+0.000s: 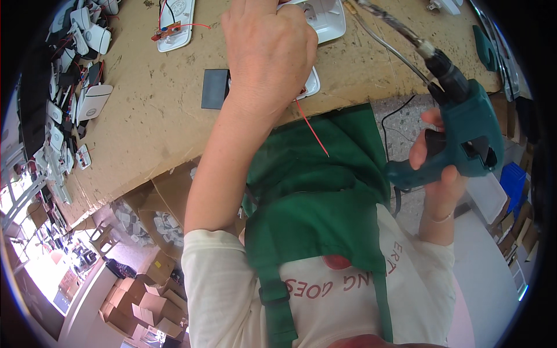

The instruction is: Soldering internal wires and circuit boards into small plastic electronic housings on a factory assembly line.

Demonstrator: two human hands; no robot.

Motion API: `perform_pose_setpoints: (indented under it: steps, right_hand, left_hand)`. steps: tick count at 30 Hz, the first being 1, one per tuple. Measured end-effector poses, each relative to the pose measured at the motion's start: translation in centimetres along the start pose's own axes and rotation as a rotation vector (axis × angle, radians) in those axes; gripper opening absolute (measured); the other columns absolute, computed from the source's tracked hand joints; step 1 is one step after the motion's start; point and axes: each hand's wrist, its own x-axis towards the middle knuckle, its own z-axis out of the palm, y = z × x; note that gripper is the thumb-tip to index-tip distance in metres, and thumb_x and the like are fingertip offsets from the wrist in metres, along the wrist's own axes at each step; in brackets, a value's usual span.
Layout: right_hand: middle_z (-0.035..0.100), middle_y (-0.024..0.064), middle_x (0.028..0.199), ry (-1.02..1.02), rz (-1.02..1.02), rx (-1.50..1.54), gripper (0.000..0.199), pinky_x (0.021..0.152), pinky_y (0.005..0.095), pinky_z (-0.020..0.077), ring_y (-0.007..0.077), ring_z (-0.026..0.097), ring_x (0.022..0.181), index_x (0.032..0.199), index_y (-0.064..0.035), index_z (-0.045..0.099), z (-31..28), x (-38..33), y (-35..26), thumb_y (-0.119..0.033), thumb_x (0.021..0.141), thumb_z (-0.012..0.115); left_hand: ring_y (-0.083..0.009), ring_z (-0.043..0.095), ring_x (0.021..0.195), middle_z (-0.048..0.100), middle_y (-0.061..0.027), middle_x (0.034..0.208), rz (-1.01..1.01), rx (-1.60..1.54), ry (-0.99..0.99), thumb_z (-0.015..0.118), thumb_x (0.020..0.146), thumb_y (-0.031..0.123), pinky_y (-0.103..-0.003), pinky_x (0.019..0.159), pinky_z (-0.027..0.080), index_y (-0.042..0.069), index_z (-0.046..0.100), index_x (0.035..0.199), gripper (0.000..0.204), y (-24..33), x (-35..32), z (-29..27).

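My left hand [268, 49] rests fingers-down on a white plastic housing [312, 86] at the bench's near edge, covering most of it. A thin red wire [312, 130] trails from under that hand over my green apron. My right hand [438, 168] grips the handle of a teal electric screwdriver [464, 136], held off the bench at the right, its black chuck and long bit [400, 29] pointing up toward the bench's far side. A black flat pad [214, 88] lies just left of my left hand.
Another white housing [326, 20] lies beyond my left hand, and one with a small red circuit board [174, 26] sits further left. Several white parts pile along the bench's left edge [75, 98]. Cardboard boxes [145, 290] stand on the floor below left. A black cable [391, 116] hangs by the screwdriver.
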Motion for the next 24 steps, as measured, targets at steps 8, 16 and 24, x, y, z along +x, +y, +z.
perform_pose_setpoints:
  steps: [8, 16, 24]
  right_hand:
    - [0.046, 0.0175, 0.133, -0.077, 0.106, 0.401, 0.079, 0.065, 0.0292, 0.0479, 0.017, 0.055, 0.081, 0.136, -0.0001, 0.04, 0.7, 0.4, 4.1, -0.041, 0.079, 0.077]
    - [0.047, 0.0161, 0.13, -0.173, 0.144, 0.521, 0.079, 0.067, 0.0292, 0.0483, 0.0164, 0.053, 0.082, 0.139, -0.0029, 0.036, 0.0, 0.6, 4.2, -0.039, 0.082, 0.075]
    - [0.047, 0.016, 0.13, -0.164, 0.105, 0.491, 0.079, 0.065, 0.0284, 0.0478, 0.0149, 0.052, 0.079, 0.14, -0.0011, 0.034, 0.3, 0.8, 3.7, -0.038, 0.083, 0.074]
  left_hand:
    - [-0.035, 0.055, 0.095, 0.06, -0.0171, 0.105, -0.065, 0.0, -0.093, 0.068, 0.071, 0.006, -0.045, 0.081, 0.04, 0.002, 0.069, 0.086, 0.015, 0.4, -0.5, -2.4]
    - [-0.0283, 0.06, 0.092, 0.063, -0.0116, 0.107, 0.161, -0.328, -0.399, 0.07, 0.058, -0.003, -0.035, 0.078, 0.044, 0.006, 0.07, 0.092, 0.035, -0.2, -4.2, -7.4]
    - [-0.0243, 0.062, 0.077, 0.063, -0.0083, 0.094, 0.062, -0.337, -0.168, 0.069, 0.07, -0.001, -0.033, 0.064, 0.049, 0.005, 0.068, 0.093, 0.024, 0.0, -4.2, -3.9]
